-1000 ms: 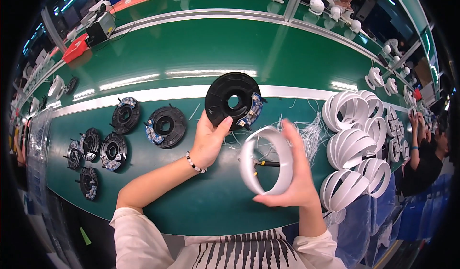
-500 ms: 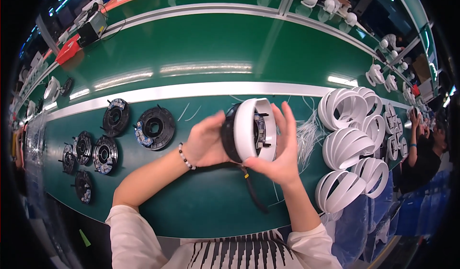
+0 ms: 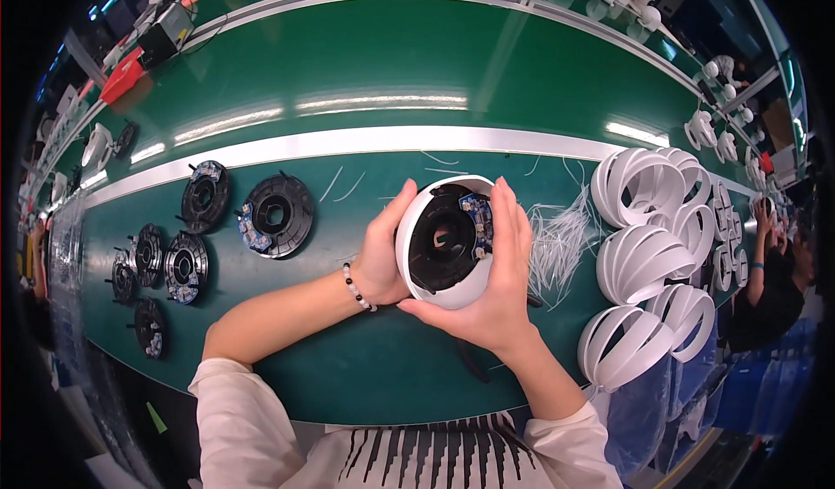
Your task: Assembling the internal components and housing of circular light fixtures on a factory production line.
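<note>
Between my two hands, above the green bench, is a white round housing. Inside its rim sits a black disc with a hole at its centre and a blue circuit board along the right side. My left hand is wrapped round the left edge. My right hand grips the right edge, fingers up along the side and thumb across the lower front. The undersides of the housing and my fingertips behind it are hidden. A dark cable lies below my hands, partly covered.
Several black discs with circuit boards lie to the left. On the right stand stacks of white rings, beside a heap of thin white strips. A metal rail runs behind; a co-worker sits far right.
The housing has been turned from edge-on so that its open side with the black disc and board faces up toward me. Both hands have shifted their grip around it.
</note>
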Tool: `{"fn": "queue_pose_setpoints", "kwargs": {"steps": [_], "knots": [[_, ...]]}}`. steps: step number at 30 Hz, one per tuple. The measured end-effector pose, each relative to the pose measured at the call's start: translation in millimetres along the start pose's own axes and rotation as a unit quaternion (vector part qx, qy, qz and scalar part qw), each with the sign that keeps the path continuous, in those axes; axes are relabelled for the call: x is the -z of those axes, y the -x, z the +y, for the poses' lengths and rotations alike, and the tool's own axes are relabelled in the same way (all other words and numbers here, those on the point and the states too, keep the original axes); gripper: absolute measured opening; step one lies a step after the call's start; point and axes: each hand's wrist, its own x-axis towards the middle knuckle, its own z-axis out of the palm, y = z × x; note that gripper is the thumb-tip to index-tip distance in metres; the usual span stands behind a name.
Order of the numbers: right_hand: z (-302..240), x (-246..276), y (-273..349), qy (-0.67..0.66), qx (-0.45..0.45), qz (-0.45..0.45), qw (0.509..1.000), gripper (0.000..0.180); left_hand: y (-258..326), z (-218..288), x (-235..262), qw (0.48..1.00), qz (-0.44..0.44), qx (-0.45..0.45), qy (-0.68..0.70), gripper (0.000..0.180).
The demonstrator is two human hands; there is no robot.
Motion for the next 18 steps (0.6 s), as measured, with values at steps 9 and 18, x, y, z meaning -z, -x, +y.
{"fn": "queue_pose_setpoints", "kwargs": {"steps": [9, 18], "knots": [[-1.6, 14.1, -10.6, 0.001, 0.043, -0.079, 0.996, 0.115, 6.6, 11.5, 5.8, 0.994, -0.079, 0.062, -0.046, 0.084], [-12.4, -6.7, 8.0, 0.022, -0.037, 0.045, 0.998, 0.117, 14.5, -1.8, 5.0, 0.993, -0.116, 0.021, 0.009, 0.055]]}}
